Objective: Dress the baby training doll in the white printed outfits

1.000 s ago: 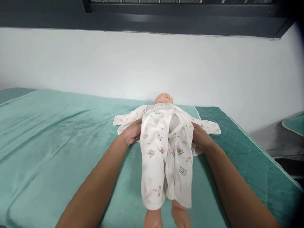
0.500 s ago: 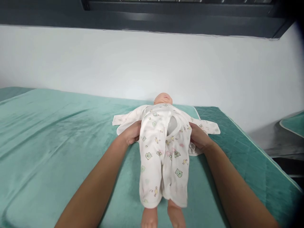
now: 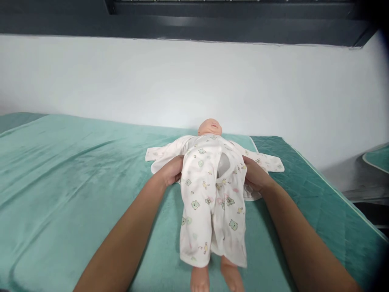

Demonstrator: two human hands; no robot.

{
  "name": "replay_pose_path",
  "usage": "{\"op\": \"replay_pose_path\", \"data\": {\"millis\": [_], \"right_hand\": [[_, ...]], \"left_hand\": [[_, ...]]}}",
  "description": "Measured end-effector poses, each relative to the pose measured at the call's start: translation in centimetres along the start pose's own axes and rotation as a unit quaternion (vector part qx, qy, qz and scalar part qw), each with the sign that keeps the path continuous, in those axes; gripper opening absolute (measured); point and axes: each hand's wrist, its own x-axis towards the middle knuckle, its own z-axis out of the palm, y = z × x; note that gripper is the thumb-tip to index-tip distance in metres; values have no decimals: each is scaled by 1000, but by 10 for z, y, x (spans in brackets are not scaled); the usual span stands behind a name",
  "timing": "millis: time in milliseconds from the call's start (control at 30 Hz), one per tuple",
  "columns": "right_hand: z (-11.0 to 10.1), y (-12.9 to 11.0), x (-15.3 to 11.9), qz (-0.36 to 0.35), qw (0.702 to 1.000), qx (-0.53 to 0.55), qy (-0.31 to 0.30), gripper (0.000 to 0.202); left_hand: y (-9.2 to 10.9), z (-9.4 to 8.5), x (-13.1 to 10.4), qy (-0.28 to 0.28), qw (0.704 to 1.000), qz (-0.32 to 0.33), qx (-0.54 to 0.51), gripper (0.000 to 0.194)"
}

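Observation:
A baby doll (image 3: pixel 209 127) lies on its back, head toward the wall and bare feet toward me. It wears a white long-sleeved baby shirt (image 3: pixel 174 148), its sleeves spread out to both sides. White baby pants (image 3: pixel 197 198) with small animal prints cover the belly and legs, and a gap at the crotch shows a pale grey patch. At the left edge of the waist, my left hand (image 3: pixel 174 169) is closed on the pants. My right hand (image 3: pixel 254 174) grips the opposite side, its fingertips hidden behind the cloth.
Green sheets cover the bed (image 3: pixel 75 194), wrinkled on the left. A darker quilted green cover (image 3: pixel 306 190) runs along the right. Behind the doll rises a white wall (image 3: pixel 127 81), with a dark frame (image 3: pixel 212 28) above it.
The doll's legs and the lower pants have swung slightly right, baring a little more of the doll's right-hand leg. Both hands stay at the waist, almost in place.

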Motion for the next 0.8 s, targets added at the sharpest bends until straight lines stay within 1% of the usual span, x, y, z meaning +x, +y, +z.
{"op": "replay_pose_path", "data": {"millis": [67, 133, 267, 367, 433, 533, 667, 800], "right_hand": [[0, -1, -1, 14, 1000, -6, 4, 46], [0, -1, -1, 25, 1000, -9, -1, 40], [-2, 1, -1, 30, 999, -11, -11, 36], [-2, 1, -3, 18, 1000, -14, 6, 35], [-1, 1, -3, 7, 1000, -22, 21, 36], [0, 0, -3, -12, 999, -20, 39, 35], [5, -3, -6, -47, 997, -9, 68, 32], [13, -7, -9, -51, 996, -3, 74, 30]], "left_hand": [[0, -1, 0, -8, 1000, -1, 9, 18], [0, -2, 0, -16, 1000, 7, 14, 17], [-3, -3, 2, -35, 999, 33, 9, 29], [-4, -3, 2, -47, 997, 56, 3, 39], [-5, -3, 1, -51, 996, 68, 2, 42], [-4, -3, 1, -52, 995, 81, -6, 41], [-4, -3, 2, -48, 995, 81, -32, 35], [-2, -2, 2, -44, 994, 87, -43, 30]]}}
